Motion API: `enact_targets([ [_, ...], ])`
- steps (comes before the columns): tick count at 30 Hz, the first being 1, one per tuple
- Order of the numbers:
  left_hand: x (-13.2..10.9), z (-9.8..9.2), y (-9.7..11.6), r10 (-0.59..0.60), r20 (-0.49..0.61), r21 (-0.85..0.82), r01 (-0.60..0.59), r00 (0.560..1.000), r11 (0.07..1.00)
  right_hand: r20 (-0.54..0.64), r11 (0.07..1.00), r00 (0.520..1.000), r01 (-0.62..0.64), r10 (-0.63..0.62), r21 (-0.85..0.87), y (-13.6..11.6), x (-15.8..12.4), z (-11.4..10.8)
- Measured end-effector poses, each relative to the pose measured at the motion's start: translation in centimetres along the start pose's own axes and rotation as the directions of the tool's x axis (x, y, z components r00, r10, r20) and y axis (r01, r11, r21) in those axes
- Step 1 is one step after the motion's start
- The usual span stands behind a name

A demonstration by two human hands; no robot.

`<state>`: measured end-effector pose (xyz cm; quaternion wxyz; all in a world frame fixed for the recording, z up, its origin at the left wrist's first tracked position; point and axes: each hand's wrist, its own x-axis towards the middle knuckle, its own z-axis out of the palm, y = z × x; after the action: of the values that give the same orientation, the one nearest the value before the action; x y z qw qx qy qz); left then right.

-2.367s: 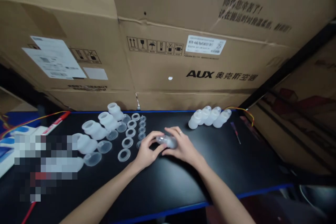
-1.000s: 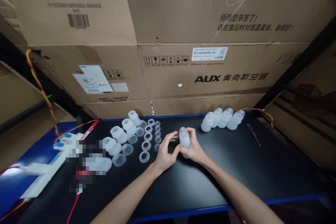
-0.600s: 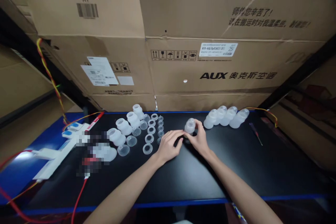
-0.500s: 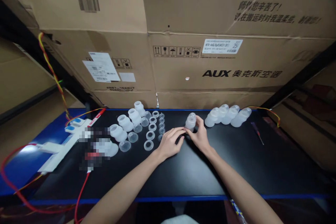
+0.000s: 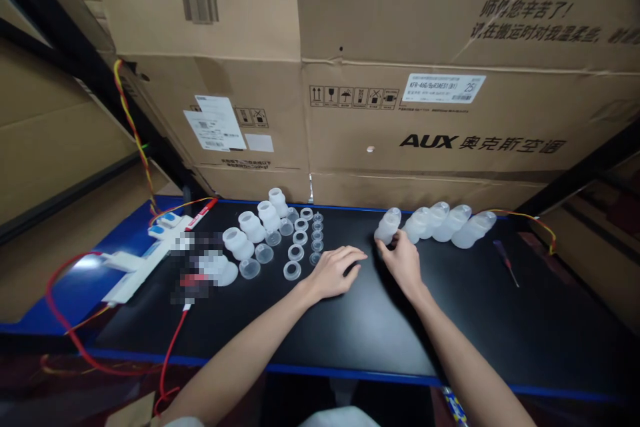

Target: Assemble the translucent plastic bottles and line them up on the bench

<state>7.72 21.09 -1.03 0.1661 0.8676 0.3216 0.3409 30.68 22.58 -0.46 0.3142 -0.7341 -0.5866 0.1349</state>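
My right hand (image 5: 401, 261) grips a translucent white plastic bottle (image 5: 387, 225) by its base and holds it at the left end of a row of like bottles (image 5: 447, 223) lying on the black table (image 5: 350, 327). My left hand (image 5: 336, 270) rests flat on the table with fingers stretched out, holding nothing. Just left of it lie rows of clear rings (image 5: 296, 253) and small clear caps (image 5: 316, 237). Farther left are bottle bodies (image 5: 253, 227) and clear cups (image 5: 256, 260).
Large cardboard boxes (image 5: 430, 113) form a wall behind the table. A small screwdriver (image 5: 506, 261) lies at the right. Red and yellow wires (image 5: 130, 120) and a white device (image 5: 145, 260) sit at the left. A blurred patch covers part of the left side.
My right hand carried the bottle away from my left hand toward the bottle row on the right. My left hand let go and flattened on the table. The view shifted left.
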Motion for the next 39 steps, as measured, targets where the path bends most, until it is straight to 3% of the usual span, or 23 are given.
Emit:
enact_targets([
  [4, -0.6, -1.3, 1.2, -0.019, 0.225, 0.045, 0.009, 0.974, 0.999, 0.071, 0.954, 0.996, -0.038, 0.062, -0.297, -0.7, 0.2, -2.0],
  [8, -2.1, -1.9, 2.3, -0.061, 0.285, 0.047, 0.050, 0.957, 0.998, 0.114, 0.925, 0.987, -0.065, 0.115, -0.375, -0.3, 0.6, -2.9],
  [11, -3.7, -1.7, 2.9, -0.089, 0.252, 0.017, 0.088, 0.964, 0.996, 0.172, 0.938, 0.979, -0.047, 0.112, -0.344, 0.2, 0.9, -3.0],
  [16, -6.6, -1.2, 3.9, -0.120, 0.152, -0.002, 0.122, 0.981, 0.993, 0.166, 0.934, 0.980, -0.048, 0.113, -0.353, 0.2, 0.9, -2.8],
  [24, -9.0, -0.6, 4.9, -0.178, -0.009, 0.047, 0.178, 0.984, 0.983, -0.058, 0.982, 0.991, 0.106, -0.117, -0.159, 0.3, 0.6, -1.8],
  [30, -8.8, -0.9, 5.1, -0.158, -0.102, 0.022, 0.161, 0.982, 0.987, -0.043, 0.976, 0.998, 0.046, -0.056, -0.212, 0.1, 0.9, -1.4],
  [33, -9.4, -1.5, 5.2, -0.177, -0.206, 0.043, 0.189, 0.963, 0.981, -0.022, 0.969, 1.000, 0.003, -0.009, -0.248, 0.1, 1.2, -1.3],
  [35, -10.4, -2.6, 4.6, -0.201, -0.374, 0.104, 0.257, 0.905, 0.961, 0.025, 0.964, 1.000, -0.005, 0.012, -0.265, 0.2, 1.4, -1.3],
  [36, -11.0, -3.5, 4.1, -0.208, -0.495, 0.147, 0.318, 0.843, 0.937, 0.056, 0.962, 0.998, -0.005, 0.021, -0.273, 0.2, 1.5, -1.3],
  [37, -11.7, -4.5, 3.4, -0.201, -0.629, 0.186, 0.396, 0.751, 0.899, 0.085, 0.959, 0.996, -0.005, 0.030, -0.284, 0.3, 1.5, -1.4],
  [39, -13.3, -7.1, 1.8, -0.149, -0.862, 0.209, 0.607, 0.485, 0.766, 0.113, 0.948, 0.992, -0.013, 0.052, -0.319, 0.4, 1.3, -1.6],
])
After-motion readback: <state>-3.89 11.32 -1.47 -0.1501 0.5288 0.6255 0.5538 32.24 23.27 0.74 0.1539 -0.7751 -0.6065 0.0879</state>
